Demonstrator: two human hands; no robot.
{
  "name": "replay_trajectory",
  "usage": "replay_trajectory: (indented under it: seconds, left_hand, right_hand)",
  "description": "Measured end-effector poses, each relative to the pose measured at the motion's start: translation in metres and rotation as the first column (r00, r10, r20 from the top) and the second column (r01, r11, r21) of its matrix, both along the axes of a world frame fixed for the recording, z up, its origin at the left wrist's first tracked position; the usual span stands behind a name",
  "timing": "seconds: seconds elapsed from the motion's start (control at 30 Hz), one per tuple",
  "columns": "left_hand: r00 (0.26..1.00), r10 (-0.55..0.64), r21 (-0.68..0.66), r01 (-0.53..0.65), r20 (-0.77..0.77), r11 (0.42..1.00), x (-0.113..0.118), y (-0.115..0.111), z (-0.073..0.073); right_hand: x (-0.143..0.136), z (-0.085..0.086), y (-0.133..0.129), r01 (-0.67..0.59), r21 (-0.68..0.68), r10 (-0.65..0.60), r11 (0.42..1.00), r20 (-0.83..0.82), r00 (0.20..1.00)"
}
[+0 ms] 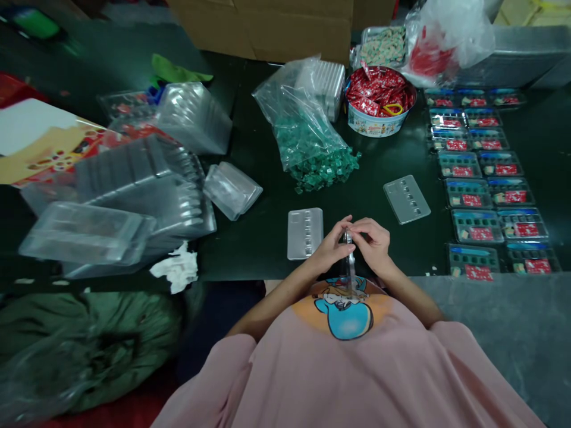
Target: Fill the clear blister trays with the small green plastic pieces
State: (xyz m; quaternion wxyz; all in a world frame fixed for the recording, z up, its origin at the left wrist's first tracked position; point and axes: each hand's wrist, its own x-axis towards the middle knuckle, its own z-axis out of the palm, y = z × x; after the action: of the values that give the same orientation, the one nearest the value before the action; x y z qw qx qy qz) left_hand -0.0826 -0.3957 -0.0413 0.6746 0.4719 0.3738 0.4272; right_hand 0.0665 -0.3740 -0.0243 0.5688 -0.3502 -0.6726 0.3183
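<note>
A: So, what were the hands doing at the lower middle of the frame?

B: The left hand point(330, 245) and right hand point(373, 241) were pinched together on a thin clear tray point(350, 261), held edge-on at the near edge of the bench point(259, 238).

A: Anything close by?

B: Two empty trays point(304, 232) lay flat just beyond, and green pieces point(323, 169) spilled from a bag above them.

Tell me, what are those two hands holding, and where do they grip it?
A clear plastic tray, seen edge-on. The left hand and the right hand pinch its far end between fingertips, one from each side.
</note>
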Motion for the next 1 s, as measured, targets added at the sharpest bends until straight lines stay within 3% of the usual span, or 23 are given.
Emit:
replay_trajectory:
  seconds: [0.2, 0.43, 0.57, 0.67, 0.77, 0.83, 0.9, 1.0]
  left_hand:
    - [0.999, 0.033, -0.025, -0.033, 0.026, 0.999, -0.002, -0.001, 0.001]
    - [0.996, 0.077, -0.041, -0.075, 0.035, 0.996, -0.001, -0.002, 0.004]
    - [0.986, 0.141, -0.117, -0.130, 0.093, 0.985, -0.004, 0.002, 0.004]
    - [0.963, 0.203, -0.217, -0.164, 0.175, 0.962, -0.010, 0.012, -0.001]
    - [0.947, 0.206, -0.292, -0.130, 0.245, 0.947, -0.013, 0.026, -0.013]
    - [0.949, 0.193, -0.318, -0.107, 0.251, 0.942, -0.012, 0.033, -0.023]
    - [0.958, 0.193, -0.313, -0.120, 0.213, 0.942, -0.007, 0.037, -0.031]
    - [0.974, 0.220, -0.242, -0.199, 0.061, 0.950, -0.001, 0.036, -0.039]
  right_hand:
    - [-0.003, -0.005, 0.002, 0.000, 0.020, -0.001, 1.000, 0.027, 1.000]
    - [-0.003, -0.004, -0.003, 0.063, -0.101, -0.053, 0.993, 0.091, 0.994]
    - [0.003, -0.005, -0.003, 0.129, -0.157, -0.131, 0.979, -0.004, 0.991]
    - [0.022, -0.004, 0.014, 0.148, -0.190, -0.166, 0.971, -0.079, 0.983]
    - [0.051, -0.003, 0.047, 0.040, -0.178, -0.026, 0.983, 0.082, 0.996]
    - [0.065, -0.006, 0.068, -0.092, -0.248, 0.165, 0.964, 0.291, 0.942]
    - [0.069, -0.015, 0.084, -0.187, -0.325, 0.331, 0.927, 0.477, 0.814]
    - [0.058, -0.034, 0.093, -0.220, -0.324, 0.388, 0.920, 0.684, 0.617]
